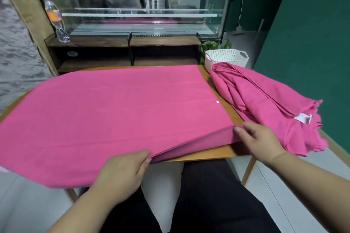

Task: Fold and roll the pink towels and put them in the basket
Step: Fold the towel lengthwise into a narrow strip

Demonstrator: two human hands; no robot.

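A pink towel lies spread flat over most of the wooden table, its near edge hanging over the front. My left hand pinches that near edge at the middle. My right hand pinches the towel's near right corner, lifted slightly off the table. A heap of more pink towels with a white tag lies at the table's right side, draping over the edge. Behind the heap, at the table's far right corner, stands a white perforated basket; I see nothing inside it.
A glass display case on a dark wooden shelf unit stands behind the table. A plastic bottle stands on the shelf's left end. A green plant and a green wall are at right. My legs are under the table's front edge.
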